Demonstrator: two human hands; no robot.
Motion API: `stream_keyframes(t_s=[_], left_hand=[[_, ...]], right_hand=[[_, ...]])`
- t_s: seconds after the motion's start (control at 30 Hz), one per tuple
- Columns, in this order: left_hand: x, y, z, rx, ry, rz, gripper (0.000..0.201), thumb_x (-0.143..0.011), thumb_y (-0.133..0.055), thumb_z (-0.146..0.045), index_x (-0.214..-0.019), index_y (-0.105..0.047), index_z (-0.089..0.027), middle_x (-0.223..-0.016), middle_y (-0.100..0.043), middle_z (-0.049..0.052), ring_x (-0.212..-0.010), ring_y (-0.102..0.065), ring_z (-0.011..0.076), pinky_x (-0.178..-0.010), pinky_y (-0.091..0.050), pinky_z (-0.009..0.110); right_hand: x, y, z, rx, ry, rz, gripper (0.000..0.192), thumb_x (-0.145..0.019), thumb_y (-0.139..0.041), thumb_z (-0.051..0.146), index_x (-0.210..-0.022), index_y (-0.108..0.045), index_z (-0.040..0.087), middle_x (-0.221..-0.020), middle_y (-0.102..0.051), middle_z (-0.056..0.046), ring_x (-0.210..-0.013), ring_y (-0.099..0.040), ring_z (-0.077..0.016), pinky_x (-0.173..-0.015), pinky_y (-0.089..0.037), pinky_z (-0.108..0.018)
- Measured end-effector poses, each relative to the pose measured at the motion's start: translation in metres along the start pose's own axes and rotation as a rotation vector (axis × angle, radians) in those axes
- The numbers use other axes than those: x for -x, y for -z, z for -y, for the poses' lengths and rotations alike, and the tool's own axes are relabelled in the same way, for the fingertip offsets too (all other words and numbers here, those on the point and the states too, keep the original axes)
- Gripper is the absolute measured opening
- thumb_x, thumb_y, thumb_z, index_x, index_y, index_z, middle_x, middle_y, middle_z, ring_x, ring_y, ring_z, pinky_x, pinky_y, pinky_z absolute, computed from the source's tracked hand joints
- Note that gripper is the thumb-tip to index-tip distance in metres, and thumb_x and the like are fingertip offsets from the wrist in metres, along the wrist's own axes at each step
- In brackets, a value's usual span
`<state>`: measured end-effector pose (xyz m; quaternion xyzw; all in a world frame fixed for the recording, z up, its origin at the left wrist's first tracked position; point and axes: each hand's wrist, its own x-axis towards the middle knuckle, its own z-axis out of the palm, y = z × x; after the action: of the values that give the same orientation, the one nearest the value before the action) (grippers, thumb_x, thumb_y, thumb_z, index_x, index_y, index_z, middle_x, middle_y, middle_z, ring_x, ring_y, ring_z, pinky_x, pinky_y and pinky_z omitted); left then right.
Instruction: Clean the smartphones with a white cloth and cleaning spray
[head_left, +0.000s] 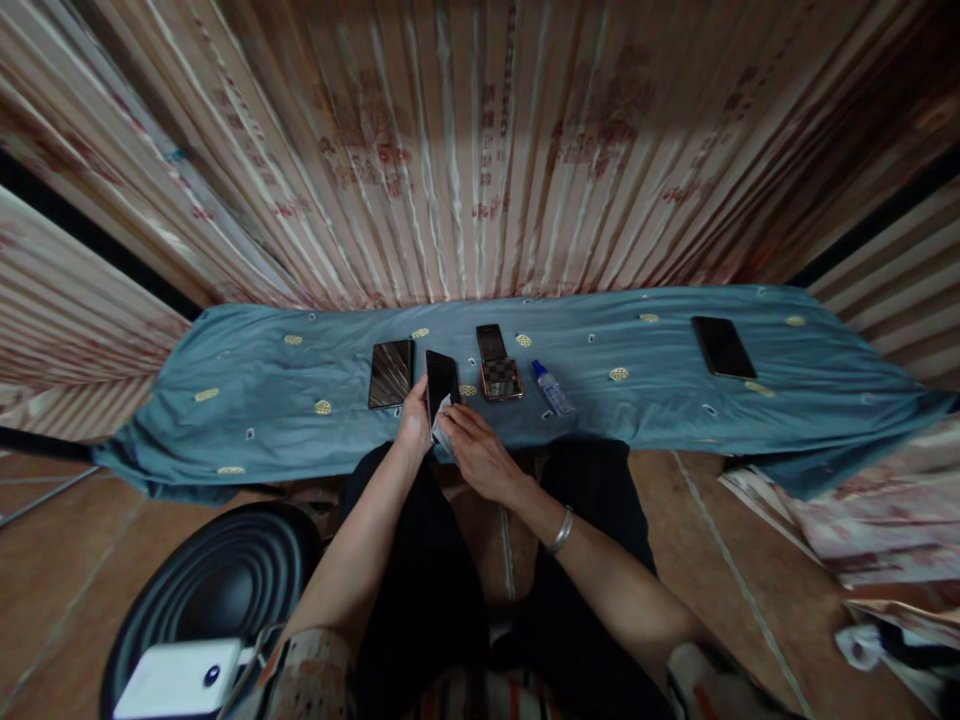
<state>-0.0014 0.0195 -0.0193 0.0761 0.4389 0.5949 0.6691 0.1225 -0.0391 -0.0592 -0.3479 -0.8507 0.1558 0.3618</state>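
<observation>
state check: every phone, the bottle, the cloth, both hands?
left hand: grips the held phone's lower edge
right hand: presses white cloth to it
held phone: tilted up, screen dark
phone at left: flat, reflecting
two-part phone: flat, screen dark
far right phone: flat, dark
small bottle: lying down, cap on

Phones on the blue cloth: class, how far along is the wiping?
Done: cannot tell. In hand: left hand holds a dark phone; right hand presses a white cloth to it. Left: possibly three other phones; spray bottle lies nearby.
</observation>
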Motion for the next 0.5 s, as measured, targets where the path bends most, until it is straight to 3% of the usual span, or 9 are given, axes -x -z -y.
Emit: stream_keyframes(t_s=[0.17,0.27,0.5], left_hand=[[0.001,0.002,0.007,-0.047,0.007,-0.003,0.020,-0.085,-0.056,-0.026,-0.080,-0.068,-0.011,-0.063,-0.071,0.004,-0.063,-0.070,0.0169,-0.070,-0.056,0.026],[0.003,0.001,0.010,-0.078,0.054,0.017,0.023,-0.087,-0.054,-0.028,-0.085,-0.069,-0.010,-0.062,-0.070,0.003,-0.056,-0.067,0.0156,-0.064,-0.055,0.025],[0.006,0.000,0.006,-0.072,0.059,0.031,0.030,-0.091,-0.048,-0.028,-0.075,-0.067,-0.011,-0.055,-0.067,0.003,-0.042,-0.058,0.0117,-0.047,-0.046,0.022]], right_hand=[[-0.008,0.005,-0.007,0.012,-0.068,0.010,0.051,-0.092,-0.036,0.008,-0.142,-0.048,0.012,-0.142,-0.052,-0.017,-0.140,-0.038,-0.0256,-0.116,-0.039,-0.051],[-0.013,0.007,-0.012,0.038,-0.112,0.022,0.052,-0.091,-0.037,0.008,-0.142,-0.049,0.010,-0.143,-0.051,-0.018,-0.140,-0.039,-0.0266,-0.116,-0.038,-0.052],[-0.013,0.001,-0.007,0.038,-0.098,0.005,0.052,-0.091,-0.037,0.009,-0.142,-0.048,0.009,-0.143,-0.052,-0.018,-0.139,-0.041,-0.0266,-0.115,-0.040,-0.051]])
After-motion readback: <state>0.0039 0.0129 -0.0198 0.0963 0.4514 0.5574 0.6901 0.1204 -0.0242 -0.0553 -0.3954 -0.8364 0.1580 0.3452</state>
